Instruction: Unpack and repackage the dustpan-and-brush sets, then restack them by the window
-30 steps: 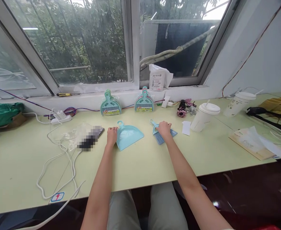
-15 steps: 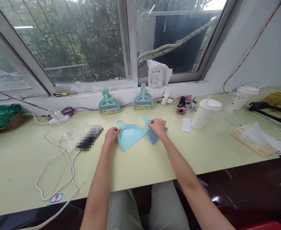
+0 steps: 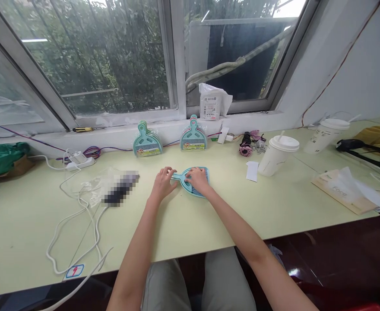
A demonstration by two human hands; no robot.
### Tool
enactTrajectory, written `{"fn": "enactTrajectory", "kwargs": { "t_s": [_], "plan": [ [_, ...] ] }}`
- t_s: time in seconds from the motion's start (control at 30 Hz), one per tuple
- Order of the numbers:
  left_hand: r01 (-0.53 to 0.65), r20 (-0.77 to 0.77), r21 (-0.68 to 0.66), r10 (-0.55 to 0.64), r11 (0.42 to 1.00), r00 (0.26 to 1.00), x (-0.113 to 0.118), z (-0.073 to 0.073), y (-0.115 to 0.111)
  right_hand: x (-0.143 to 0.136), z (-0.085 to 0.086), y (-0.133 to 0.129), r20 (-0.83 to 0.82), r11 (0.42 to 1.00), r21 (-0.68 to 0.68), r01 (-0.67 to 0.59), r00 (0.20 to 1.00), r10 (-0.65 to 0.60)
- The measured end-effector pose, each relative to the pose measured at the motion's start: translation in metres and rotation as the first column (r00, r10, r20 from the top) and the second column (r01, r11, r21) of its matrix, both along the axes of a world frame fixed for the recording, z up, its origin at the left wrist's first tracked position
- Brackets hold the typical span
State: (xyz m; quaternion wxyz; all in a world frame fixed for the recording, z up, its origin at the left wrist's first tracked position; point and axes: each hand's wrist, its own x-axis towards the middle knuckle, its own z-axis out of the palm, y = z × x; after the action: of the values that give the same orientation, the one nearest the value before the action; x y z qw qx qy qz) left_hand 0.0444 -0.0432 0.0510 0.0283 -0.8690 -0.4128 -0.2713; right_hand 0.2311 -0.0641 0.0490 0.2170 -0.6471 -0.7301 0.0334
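Note:
A light blue dustpan lies on the table with its handle pointing left. The small matching brush rests nested inside it, its blue-grey bristles partly under my fingers. At the handle end, my left hand curls its thumb and fingers around the stacked handles; the handle tips are hidden. From above, my right hand closes its fingers on the brush body, over the pan.
Two packs of dustpan sets, a left pack and a right pack, lean against the wall. White cups, the nearer cup among them, stand right. A blurred dark device and white cable lie left.
The dustpan has turned so its handle points left. The brush, earlier beside the pan at the right, now sits inside it. Both hands have come closer together.

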Motion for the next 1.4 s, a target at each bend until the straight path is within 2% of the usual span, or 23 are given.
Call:
{"fn": "enactTrajectory", "kwargs": {
  "t_s": [0.07, 0.13, 0.3, 0.47, 0.6, 0.67, 0.73, 0.8, 0.83, 0.87, 0.9, 0.93, 0.97, 1.03, 1.07, 1.1, 1.17, 1.2, 1.23, 1.3, 1.33, 1.4],
  "plan": [
    [0.063, -0.095, 0.069, -0.056, 0.996, 0.994, 0.000, -0.007, 0.005, -0.001, -0.002, 0.002, -0.015, 0.999, -0.006, -0.049, 0.999, 0.049],
    [0.111, -0.163, 0.075, -0.098, 0.991, 0.982, 0.002, -0.015, 0.009, -0.003, -0.003, 0.002, -0.010, 0.997, -0.008, -0.080, 0.997, 0.080],
    [0.104, -0.248, 0.114, -0.073, 0.988, 0.966, 0.009, -0.021, 0.009, -0.006, -0.005, 0.003, 0.049, 0.998, 0.012, -0.064, 0.997, 0.063],
    [0.018, -0.324, 0.003, -0.016, 1.000, 0.946, 0.013, -0.018, 0.006, -0.008, -0.001, 0.005, 0.118, 0.999, 0.024, -0.042, 0.992, 0.039],
    [0.010, -0.318, -0.084, -0.037, 0.996, 0.947, 0.015, -0.018, 0.004, -0.008, 0.000, 0.006, 0.176, 0.999, -0.009, -0.053, 0.983, 0.054],
    [0.023, -0.274, -0.108, -0.052, 0.994, 0.960, 0.016, -0.019, 0.003, -0.006, -0.001, 0.007, 0.173, 0.999, -0.012, -0.051, 0.984, 0.052],
    [0.044, -0.152, -0.103, -0.059, 0.994, 0.987, 0.018, -0.021, 0.002, -0.002, -0.002, 0.007, 0.139, 0.999, -0.013, -0.044, 0.989, 0.045],
    [0.025, 0.082, -0.111, -0.016, 0.994, 0.997, 0.022, -0.022, 0.002, 0.002, -0.003, 0.007, 0.078, 1.000, -0.024, -0.015, 0.997, 0.017],
    [0.009, 0.228, -0.158, 0.028, 0.987, 0.973, 0.025, -0.022, 0.002, 0.003, -0.003, 0.006, 0.034, 0.999, -0.027, 0.022, 0.999, -0.021],
    [0.014, 0.374, -0.249, 0.083, 0.968, 0.924, 0.029, -0.022, 0.002, 0.003, -0.004, 0.006, -0.020, 0.997, -0.022, 0.073, 0.997, -0.073],
    [0.057, 0.502, -0.374, 0.150, 0.926, 0.851, 0.032, -0.021, 0.002, 0.002, -0.004, 0.005, -0.089, 0.991, -0.005, 0.132, 0.987, -0.132],
    [0.155, 0.600, -0.504, 0.215, 0.850, 0.770, 0.036, -0.020, 0.001, 0.001, -0.005, 0.005, -0.172, 0.981, 0.023, 0.195, 0.967, -0.188],
    [0.296, 0.665, -0.603, 0.262, 0.740, 0.700, 0.040, -0.019, 0.000, -0.001, -0.005, 0.006, -0.265, 0.966, 0.057, 0.253, 0.936, -0.230],
    [0.555, 0.738, -0.658, 0.292, 0.508, 0.608, 0.045, -0.016, -0.003, -0.003, -0.005, 0.008, -0.440, 0.946, 0.111, 0.304, 0.869, -0.227],
    [0.625, 0.761, -0.645, 0.291, 0.441, 0.580, 0.046, -0.015, -0.004, -0.003, -0.004, 0.010, -0.507, 0.948, 0.129, 0.292, 0.841, -0.190],
    [0.652, 0.774, -0.632, 0.293, 0.420, 0.561, 0.047, -0.014, -0.004, -0.001, -0.003, 0.013, -0.556, 0.952, 0.142, 0.270, 0.818, -0.149],
    [0.605, 0.769, -0.639, 0.358, 0.475, 0.530, 0.042, -0.015, -0.001, 0.014, -0.001, 0.017, -0.597, 0.949, 0.154, 0.274, 0.791, -0.131],
    [0.555, 0.753, -0.657, 0.415, 0.510, 0.510, 0.038, -0.016, 0.003, 0.026, 0.000, 0.017, -0.596, 0.931, 0.150, 0.333, 0.782, -0.184],
    [0.508, 0.735, -0.677, 0.472, 0.532, 0.486, 0.032, -0.018, 0.008, 0.042, 0.000, 0.017, -0.573, 0.887, 0.136, 0.441, 0.766, -0.293],
    [0.433, 0.706, -0.708, 0.564, 0.558, 0.427, 0.017, -0.021, 0.019, 0.080, -0.004, 0.013, -0.456, 0.700, 0.074, 0.710, 0.649, -0.610],
    [0.412, 0.699, -0.715, 0.596, 0.565, 0.396, 0.009, -0.023, 0.025, 0.100, -0.008, 0.010, -0.374, 0.618, 0.025, 0.786, 0.581, -0.723],
    [0.395, 0.697, -0.715, 0.627, 0.577, 0.348, -0.006, -0.024, 0.033, 0.135, -0.018, 0.004, -0.227, 0.521, -0.100, 0.848, 0.490, -0.841]
  ]
}}
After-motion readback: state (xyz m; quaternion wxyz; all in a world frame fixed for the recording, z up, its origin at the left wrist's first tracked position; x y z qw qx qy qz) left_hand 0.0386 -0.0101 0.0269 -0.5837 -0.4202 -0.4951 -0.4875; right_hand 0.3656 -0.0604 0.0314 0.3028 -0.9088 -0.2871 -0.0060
